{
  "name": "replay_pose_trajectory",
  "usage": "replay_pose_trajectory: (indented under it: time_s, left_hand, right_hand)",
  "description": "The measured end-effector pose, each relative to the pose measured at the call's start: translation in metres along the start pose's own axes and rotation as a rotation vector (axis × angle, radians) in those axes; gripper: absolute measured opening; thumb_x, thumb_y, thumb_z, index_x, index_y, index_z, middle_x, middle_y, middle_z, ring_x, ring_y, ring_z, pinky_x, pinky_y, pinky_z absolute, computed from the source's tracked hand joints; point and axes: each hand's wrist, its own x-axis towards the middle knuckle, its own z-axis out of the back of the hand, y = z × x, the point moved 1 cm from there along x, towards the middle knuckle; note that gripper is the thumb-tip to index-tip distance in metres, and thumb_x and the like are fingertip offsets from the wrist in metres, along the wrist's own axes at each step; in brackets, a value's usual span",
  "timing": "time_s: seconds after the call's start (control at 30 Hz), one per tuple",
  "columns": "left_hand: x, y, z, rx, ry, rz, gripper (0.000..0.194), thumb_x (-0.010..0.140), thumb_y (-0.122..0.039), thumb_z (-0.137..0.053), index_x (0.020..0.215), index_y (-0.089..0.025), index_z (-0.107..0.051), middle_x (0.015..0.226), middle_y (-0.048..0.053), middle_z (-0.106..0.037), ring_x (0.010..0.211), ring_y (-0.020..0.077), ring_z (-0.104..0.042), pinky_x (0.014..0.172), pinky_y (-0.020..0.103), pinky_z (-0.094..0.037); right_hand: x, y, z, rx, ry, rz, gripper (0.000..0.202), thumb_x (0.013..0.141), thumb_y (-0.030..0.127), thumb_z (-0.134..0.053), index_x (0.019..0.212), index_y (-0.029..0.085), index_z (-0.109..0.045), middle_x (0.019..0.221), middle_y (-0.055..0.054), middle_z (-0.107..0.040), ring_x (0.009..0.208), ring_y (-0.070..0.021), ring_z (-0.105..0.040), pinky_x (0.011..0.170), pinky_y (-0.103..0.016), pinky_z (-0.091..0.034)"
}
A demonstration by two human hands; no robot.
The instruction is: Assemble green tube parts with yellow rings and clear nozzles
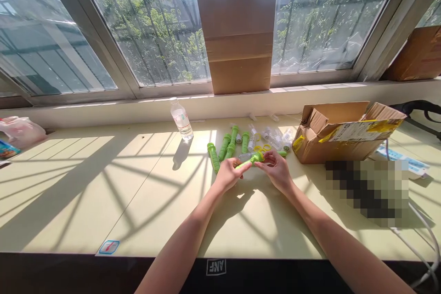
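Clear plastic forms the water bottle (181, 120), which stands well apart from my hands; I rate it a low risk unless a forearm sweeps wide. Next, loose green ribbed tubes (212, 157) lie beside my left hand (227, 177); a knock from the wrist could roll them. That hand pinches the narrow end of the held green tube (254, 159) between thumb and fingers. The tube sits between both hands, in front of the loose parts; uneven grip could let it slip. Behind it lie yellow rings (267, 147); a stray fingertip could scatter them. My right hand (277, 172) pinches the flared head; excess pressure could skew it. Further right, clear plastic parts (287, 136) lie near the cardboard box (339, 142); sunlight could obscure their edges.
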Motion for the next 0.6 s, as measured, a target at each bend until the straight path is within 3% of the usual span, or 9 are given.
replay_pose_trajectory:
  time_s: [0.1,0.2,0.3,0.4,0.47,0.6]
  left_hand:
    - [0.001,0.0,0.0,0.035,0.01,-0.022,0.04,0.083,-0.055,-0.066,0.077,-0.016,-0.068,0.055,0.002,-0.061,0.043,0.0116,-0.047,0.045,0.027,-0.034]
    - [0.004,0.003,0.0,0.136,-0.072,-0.146,0.033,0.083,-0.048,-0.069,0.082,-0.015,-0.068,0.059,0.0,-0.06,0.054,0.0138,-0.053,0.054,0.028,-0.038]
    - [0.007,0.008,0.001,0.212,-0.117,-0.289,0.033,0.075,-0.044,-0.079,0.091,-0.019,-0.066,0.073,0.0,-0.066,0.061,0.0148,-0.057,0.06,0.028,-0.042]
    - [0.008,0.012,0.001,0.302,-0.157,-0.395,0.027,0.074,-0.028,-0.08,0.095,-0.022,-0.065,0.091,0.003,-0.073,0.078,0.019,-0.066,0.071,0.03,-0.049]
    - [0.007,0.014,0.0,0.373,-0.209,-0.403,0.02,0.076,-0.021,-0.076,0.095,-0.023,-0.067,0.097,0.004,-0.074,0.089,0.0217,-0.069,0.079,0.032,-0.051]
    - [0.007,0.016,-0.001,0.485,-0.243,-0.377,0.02,0.081,-0.024,-0.073,0.101,-0.023,-0.072,0.105,0.006,-0.076,0.093,0.0224,-0.071,0.083,0.031,-0.052]
  right_hand:
    - [-0.001,0.001,-0.001,-0.001,0.024,-0.004,0.048,0.064,0.052,-0.086,0.089,0.026,-0.054,0.09,-0.004,-0.07,0.082,-0.0237,-0.07,0.063,-0.033,-0.059]
    - [-0.001,0.002,-0.001,-0.019,-0.005,-0.002,0.045,0.067,0.051,-0.084,0.089,0.026,-0.054,0.089,-0.005,-0.071,0.083,-0.0252,-0.071,0.066,-0.036,-0.059]
    - [0.0,0.002,-0.001,-0.022,-0.039,0.015,0.042,0.069,0.051,-0.083,0.088,0.026,-0.054,0.09,-0.006,-0.071,0.084,-0.0262,-0.072,0.069,-0.038,-0.06]
    - [0.0,0.002,-0.001,-0.017,-0.051,0.038,0.041,0.071,0.052,-0.082,0.089,0.026,-0.055,0.09,-0.006,-0.072,0.086,-0.0271,-0.073,0.071,-0.039,-0.061]
    - [0.0,0.002,0.0,-0.013,-0.058,0.049,0.041,0.071,0.051,-0.082,0.089,0.026,-0.055,0.091,-0.007,-0.072,0.085,-0.0269,-0.073,0.071,-0.039,-0.062]
    - [-0.001,0.001,-0.001,-0.022,-0.048,0.045,0.041,0.069,0.048,-0.083,0.09,0.025,-0.056,0.1,-0.008,-0.073,0.085,-0.0261,-0.073,0.068,-0.038,-0.062]
